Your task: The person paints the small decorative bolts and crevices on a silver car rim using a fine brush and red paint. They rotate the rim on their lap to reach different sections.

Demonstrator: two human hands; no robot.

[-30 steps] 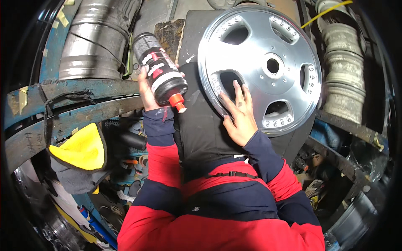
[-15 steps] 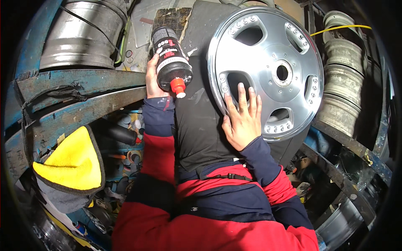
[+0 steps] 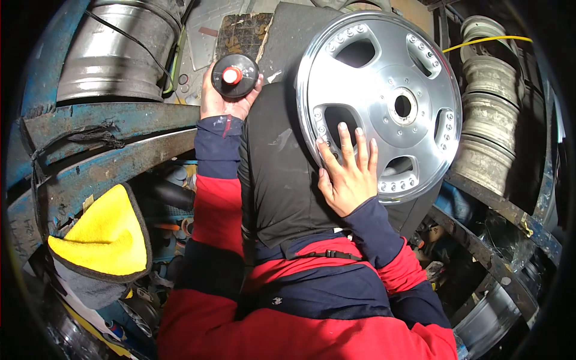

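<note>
My left hand (image 3: 223, 103) is wrapped round a black squeeze bottle (image 3: 245, 71) with a red and white nozzle. The nozzle end points up toward me, so the bottle's sides are mostly hidden. To the right, a shiny silver wheel rim (image 3: 384, 108) leans across my lap, with a round centre bore and rows of small bolts around its oval openings. My right hand (image 3: 351, 174) rests on the rim's lower left part, fingers stretched out and apart, fingertips by one of the openings.
A yellow and grey cloth (image 3: 108, 234) hangs at the left near blue metal beams (image 3: 120, 123). A large metal wheel barrel (image 3: 120, 51) lies at the upper left. Several dull wheel rims (image 3: 489, 114) are stacked at the right, with a yellow cable (image 3: 486, 39) above.
My left hand has moved slightly left and up and tipped the bottle, so its nozzle end now faces me instead of its labelled side. My right hand and the rim have barely shifted.
</note>
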